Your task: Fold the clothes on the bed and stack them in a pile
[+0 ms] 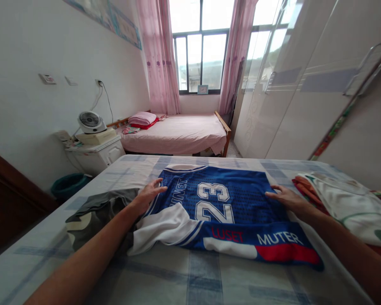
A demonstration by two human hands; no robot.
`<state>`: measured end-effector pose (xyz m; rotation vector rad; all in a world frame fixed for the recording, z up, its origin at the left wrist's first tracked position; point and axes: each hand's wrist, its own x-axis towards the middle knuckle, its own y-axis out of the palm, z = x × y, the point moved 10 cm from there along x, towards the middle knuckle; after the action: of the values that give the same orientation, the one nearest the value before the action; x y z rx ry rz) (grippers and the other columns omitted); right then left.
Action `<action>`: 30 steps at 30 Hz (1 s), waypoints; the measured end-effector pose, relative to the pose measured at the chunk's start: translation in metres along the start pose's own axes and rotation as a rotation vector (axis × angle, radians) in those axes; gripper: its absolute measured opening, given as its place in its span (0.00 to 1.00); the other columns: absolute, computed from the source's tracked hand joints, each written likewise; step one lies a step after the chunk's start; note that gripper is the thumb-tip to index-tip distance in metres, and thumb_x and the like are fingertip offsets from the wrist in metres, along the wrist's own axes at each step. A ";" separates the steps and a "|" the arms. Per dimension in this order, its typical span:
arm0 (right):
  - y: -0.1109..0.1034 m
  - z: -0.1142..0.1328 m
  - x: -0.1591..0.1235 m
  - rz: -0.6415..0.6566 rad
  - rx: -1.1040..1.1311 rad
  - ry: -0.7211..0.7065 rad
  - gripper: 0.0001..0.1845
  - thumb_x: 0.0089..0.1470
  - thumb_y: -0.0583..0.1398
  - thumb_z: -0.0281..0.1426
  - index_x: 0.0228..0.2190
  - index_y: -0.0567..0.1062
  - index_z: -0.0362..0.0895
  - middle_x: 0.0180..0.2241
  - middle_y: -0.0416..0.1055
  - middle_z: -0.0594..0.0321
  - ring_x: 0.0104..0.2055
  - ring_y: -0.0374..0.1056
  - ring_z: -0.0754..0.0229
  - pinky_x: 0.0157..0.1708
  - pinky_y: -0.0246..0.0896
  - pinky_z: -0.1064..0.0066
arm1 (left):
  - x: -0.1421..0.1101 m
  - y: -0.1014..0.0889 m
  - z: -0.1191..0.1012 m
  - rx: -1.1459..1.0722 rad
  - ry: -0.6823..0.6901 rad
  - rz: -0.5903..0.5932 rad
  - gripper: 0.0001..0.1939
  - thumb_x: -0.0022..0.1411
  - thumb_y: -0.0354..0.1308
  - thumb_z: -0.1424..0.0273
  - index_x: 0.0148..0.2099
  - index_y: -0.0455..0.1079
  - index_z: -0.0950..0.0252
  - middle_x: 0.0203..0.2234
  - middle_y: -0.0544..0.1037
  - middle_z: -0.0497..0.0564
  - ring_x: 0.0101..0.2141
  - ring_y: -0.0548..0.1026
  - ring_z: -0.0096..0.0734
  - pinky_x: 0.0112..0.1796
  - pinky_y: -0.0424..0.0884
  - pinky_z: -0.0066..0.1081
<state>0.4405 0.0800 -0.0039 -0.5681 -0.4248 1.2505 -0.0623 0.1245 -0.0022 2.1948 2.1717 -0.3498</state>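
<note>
So the blue jersey (243, 205) with the big 23 is spread sideways on the checked sheet (206, 281), right between the two hands; the left hand (147, 197) is at its left edge, fingers loosely bent and thumb apart; the right hand (287, 199) is at the opposite edge, about half open, fingertips on the blue cloth (can't tell if either one is actually pinching fabric); a dark grey garment (103, 207) sits just beside the left forearm; a white garment (355, 203) lies past the right one.
</note>
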 end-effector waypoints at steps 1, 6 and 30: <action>0.005 0.005 -0.003 0.021 0.054 0.004 0.38 0.42 0.63 0.46 0.52 0.67 0.39 0.51 0.68 0.47 0.50 0.67 0.48 0.48 0.64 0.62 | -0.001 0.007 -0.003 -0.012 0.014 0.043 0.34 0.44 0.66 0.64 0.54 0.65 0.64 0.37 0.78 0.52 0.38 0.76 0.37 0.37 0.70 0.30; 0.034 0.032 -0.017 0.230 0.278 -0.042 0.39 0.45 0.61 0.45 0.57 0.62 0.46 0.56 0.63 0.56 0.55 0.62 0.50 0.52 0.62 0.61 | 0.001 0.020 -0.017 -0.075 0.100 0.130 0.30 0.44 0.67 0.67 0.51 0.69 0.67 0.31 0.78 0.52 0.32 0.76 0.33 0.34 0.72 0.29; -0.028 0.062 0.071 -0.107 0.887 0.130 0.20 0.47 0.55 0.16 0.41 0.74 0.43 0.24 0.75 0.67 0.25 0.69 0.67 0.32 0.66 0.76 | 0.083 -0.015 -0.098 -0.408 0.218 -0.133 0.14 0.45 0.57 0.82 0.38 0.73 0.70 0.19 0.76 0.46 0.20 0.73 0.26 0.25 0.70 0.27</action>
<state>0.4440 0.1528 0.0620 0.1325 0.2208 1.1526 -0.0641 0.2246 0.0803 1.9442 2.2468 0.3201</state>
